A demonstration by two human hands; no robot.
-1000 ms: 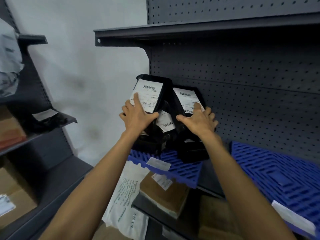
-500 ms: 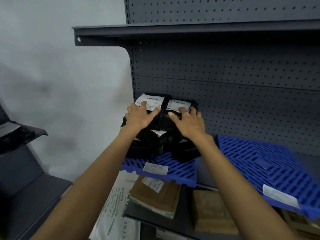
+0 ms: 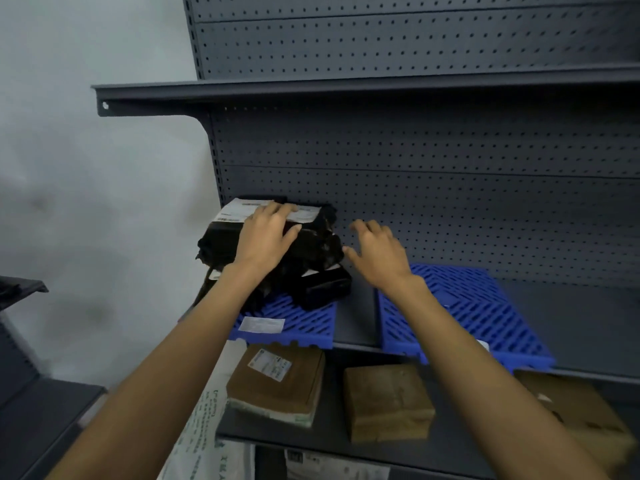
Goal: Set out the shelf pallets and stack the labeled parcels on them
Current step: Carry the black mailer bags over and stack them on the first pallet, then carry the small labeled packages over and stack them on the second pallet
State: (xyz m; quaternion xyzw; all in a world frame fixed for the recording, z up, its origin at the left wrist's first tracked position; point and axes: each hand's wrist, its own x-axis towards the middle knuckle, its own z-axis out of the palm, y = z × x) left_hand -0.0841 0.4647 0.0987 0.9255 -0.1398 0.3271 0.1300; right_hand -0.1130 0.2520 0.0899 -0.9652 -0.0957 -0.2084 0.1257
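Note:
A pile of black plastic-wrapped parcels (image 3: 311,247) with white labels lies on a blue slatted pallet (image 3: 304,323) at the left end of the grey shelf. My left hand (image 3: 265,237) rests flat on top of the pile, fingers spread over the top label. My right hand (image 3: 375,252) hovers just right of the pile with loosely spread fingers and holds nothing. A second blue pallet (image 3: 485,313) lies on the same shelf to the right, partly under my right forearm, with no parcels on it.
A grey pegboard back panel (image 3: 450,202) and an upper shelf (image 3: 311,90) close in the space. On the shelf below lie brown parcels (image 3: 277,379) (image 3: 388,400) (image 3: 585,417). White printed bags (image 3: 204,434) hang at the lower left. Another dark rack (image 3: 31,403) stands at the far left.
The black parcels went from upright against the back panel to lying flat on the pile. My right hand has come off them and moved right; my left hand stays on top.

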